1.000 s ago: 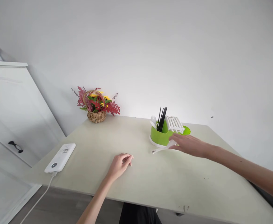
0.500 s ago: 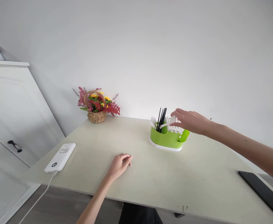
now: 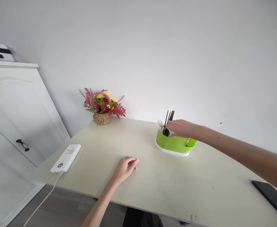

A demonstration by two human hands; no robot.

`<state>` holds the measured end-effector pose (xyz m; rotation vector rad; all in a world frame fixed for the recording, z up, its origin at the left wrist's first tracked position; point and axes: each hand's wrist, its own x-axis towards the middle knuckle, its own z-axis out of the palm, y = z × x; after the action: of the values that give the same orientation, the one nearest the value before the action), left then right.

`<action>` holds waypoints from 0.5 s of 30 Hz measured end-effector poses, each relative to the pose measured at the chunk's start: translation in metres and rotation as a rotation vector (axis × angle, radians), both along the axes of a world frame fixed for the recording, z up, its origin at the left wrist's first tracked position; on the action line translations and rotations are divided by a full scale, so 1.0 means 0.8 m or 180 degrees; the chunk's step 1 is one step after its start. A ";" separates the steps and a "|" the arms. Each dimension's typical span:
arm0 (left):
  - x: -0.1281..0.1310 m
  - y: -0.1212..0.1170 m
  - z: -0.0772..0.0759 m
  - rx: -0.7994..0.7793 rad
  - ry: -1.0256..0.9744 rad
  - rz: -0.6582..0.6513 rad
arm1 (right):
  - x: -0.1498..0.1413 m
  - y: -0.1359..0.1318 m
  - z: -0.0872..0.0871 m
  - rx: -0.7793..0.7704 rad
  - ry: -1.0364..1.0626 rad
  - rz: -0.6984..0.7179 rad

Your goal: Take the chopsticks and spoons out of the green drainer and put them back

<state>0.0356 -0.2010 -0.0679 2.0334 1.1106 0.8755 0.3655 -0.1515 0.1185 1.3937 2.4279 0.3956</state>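
A green utensil holder (image 3: 170,145) on a white base stands toward the back of the table. In its left part are black chopsticks (image 3: 168,123) and a white spoon (image 3: 160,123) with its bowl up. My right hand (image 3: 179,127) is over the holder, close against the chopsticks, its fingers closed. A bit of a second white spoon (image 3: 171,134) shows under the fingers; the hand covers most of it. The hand and forearm also hide the white rack in the holder. My left hand (image 3: 126,168) rests on the tabletop, fingers curled together with nothing visible in them.
A wicker basket of artificial flowers (image 3: 102,118) stands at the back left. A white power bank (image 3: 66,158) with a cable (image 3: 44,200) lies at the left edge. At the right edge lies a black phone-like slab (image 3: 272,198). A white cabinet (image 3: 17,110) stands left.
My right hand has moved left and down within the holder, bringing the white spoon beside the chopsticks. My left hand keeps its place on the table. The view has shifted slightly.
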 end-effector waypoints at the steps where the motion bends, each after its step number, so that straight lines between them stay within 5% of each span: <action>1: 0.000 0.000 0.000 0.0007 0.0004 -0.0001 | -0.003 0.003 -0.004 -0.0032 -0.0027 0.0005; 15: 0.001 -0.005 -0.001 0.0038 0.0049 0.0008 | -0.015 0.025 -0.042 -0.0129 -0.0142 0.0087</action>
<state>0.0364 -0.2051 -0.0689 2.0523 1.1190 0.8710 0.3538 -0.1316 0.0848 1.3222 2.4079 0.3776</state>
